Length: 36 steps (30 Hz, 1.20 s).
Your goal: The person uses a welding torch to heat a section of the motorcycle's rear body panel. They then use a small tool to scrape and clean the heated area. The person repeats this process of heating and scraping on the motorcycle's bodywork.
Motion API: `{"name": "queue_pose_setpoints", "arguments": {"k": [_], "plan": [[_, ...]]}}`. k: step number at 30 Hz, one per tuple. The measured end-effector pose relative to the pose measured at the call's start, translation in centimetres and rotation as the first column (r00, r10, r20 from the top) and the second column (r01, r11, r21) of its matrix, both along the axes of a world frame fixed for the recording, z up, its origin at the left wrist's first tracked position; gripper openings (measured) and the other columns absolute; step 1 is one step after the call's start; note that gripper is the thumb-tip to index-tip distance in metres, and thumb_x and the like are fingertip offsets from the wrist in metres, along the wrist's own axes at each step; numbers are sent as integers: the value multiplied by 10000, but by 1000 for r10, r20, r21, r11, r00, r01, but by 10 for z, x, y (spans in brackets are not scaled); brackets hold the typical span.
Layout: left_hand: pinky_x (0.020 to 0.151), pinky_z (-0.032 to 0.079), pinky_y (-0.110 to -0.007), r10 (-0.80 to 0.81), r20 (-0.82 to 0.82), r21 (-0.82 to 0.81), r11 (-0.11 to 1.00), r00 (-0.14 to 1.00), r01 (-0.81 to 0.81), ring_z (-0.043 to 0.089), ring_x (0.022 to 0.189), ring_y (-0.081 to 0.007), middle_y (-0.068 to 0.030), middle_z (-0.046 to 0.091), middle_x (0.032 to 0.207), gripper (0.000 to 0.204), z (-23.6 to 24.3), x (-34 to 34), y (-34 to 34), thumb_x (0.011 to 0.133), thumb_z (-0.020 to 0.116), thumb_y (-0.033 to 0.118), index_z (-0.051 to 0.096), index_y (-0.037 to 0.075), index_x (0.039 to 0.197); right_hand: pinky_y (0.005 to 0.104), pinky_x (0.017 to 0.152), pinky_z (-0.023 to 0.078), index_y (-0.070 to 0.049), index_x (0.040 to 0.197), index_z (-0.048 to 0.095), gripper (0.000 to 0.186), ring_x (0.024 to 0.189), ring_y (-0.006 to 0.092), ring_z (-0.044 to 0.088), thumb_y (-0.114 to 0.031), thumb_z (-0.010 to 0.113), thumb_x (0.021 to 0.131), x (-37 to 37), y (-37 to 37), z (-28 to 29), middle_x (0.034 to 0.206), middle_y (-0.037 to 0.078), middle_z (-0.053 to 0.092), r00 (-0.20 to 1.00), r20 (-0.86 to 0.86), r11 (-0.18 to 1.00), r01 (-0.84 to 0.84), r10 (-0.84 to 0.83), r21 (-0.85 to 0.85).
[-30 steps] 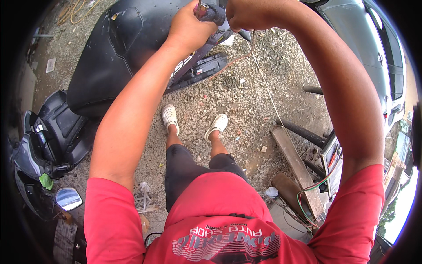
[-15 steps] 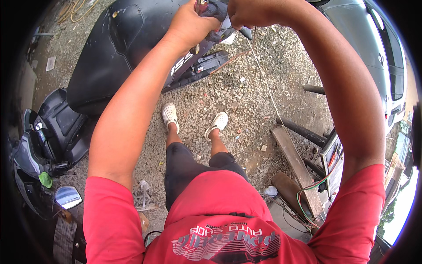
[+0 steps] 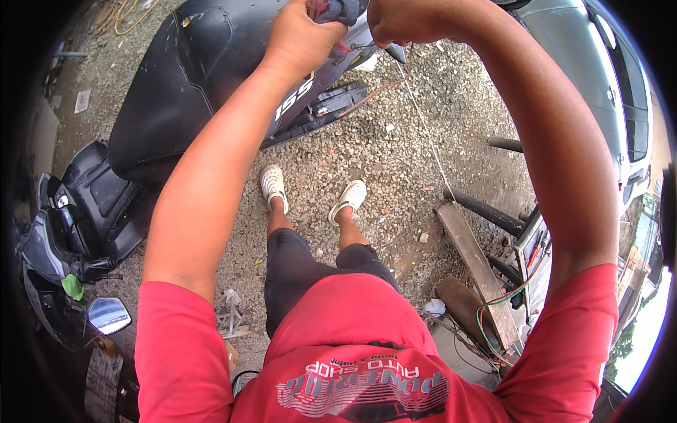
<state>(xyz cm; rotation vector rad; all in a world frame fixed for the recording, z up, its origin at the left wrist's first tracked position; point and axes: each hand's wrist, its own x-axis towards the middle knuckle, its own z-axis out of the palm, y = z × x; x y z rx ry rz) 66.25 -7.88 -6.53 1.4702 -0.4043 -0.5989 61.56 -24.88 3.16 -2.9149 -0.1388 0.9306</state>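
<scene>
My left hand [image 3: 303, 39] is closed on a dark object [image 3: 342, 10] at the top edge, with some red and purple on it; my fingers hide part of it. My right hand [image 3: 402, 21] is curled just beside it, fingers bent down near a thin dark wire; what they grip is too small to make out. Both hands are raised above the large black body [image 3: 169, 99] of a vehicle, which has white markings low on its side and a dark plastic part [image 3: 331, 106] lying beneath it.
A black scooter [image 3: 77, 218] with a mirror stands at left. A silver car [image 3: 592, 70] is at right, with metal tubes [image 3: 479, 211], a long board [image 3: 472, 275] and hoses below it. My feet in white clogs stand on gravel [image 3: 374, 155]; coiled cord [image 3: 116, 17] lies top left.
My left hand has shifted slightly on the dark object, and a small red piece now shows below its fingers. My right hand has barely moved.
</scene>
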Motion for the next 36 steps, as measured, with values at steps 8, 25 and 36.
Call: {"name": "queue_pose_setpoints", "arguments": {"k": [8,25,36], "plan": [[504,557,-354,-1,162,-2,1000,987,1,679,600,-206,-99,643,845,338,-14,0,-1,771,655,-94,563,-15,1087,465,758,560,-8,859,800,219,803,369,731,-190,680,841,4,1,-1,868,233,754,996,-12,994,-94,94,-55],[606,534,-326,-41,-48,67,997,998,44,648,661,-163,-68,702,836,282,7,-4,-6,798,690,-71,675,2,1070,458,782,570,-26,871,809,190,840,381,739,-189,714,853,1,5,15,887,229,761,982,-1,982,-188,188,-28],[740,607,-314,-240,-150,131,957,959,259,745,828,-161,-83,778,945,220,18,14,30,851,824,86,757,0,1041,461,736,576,-9,876,818,241,799,361,746,-221,702,877,10,8,0,873,219,767,978,-39,963,-210,207,-170]]}}
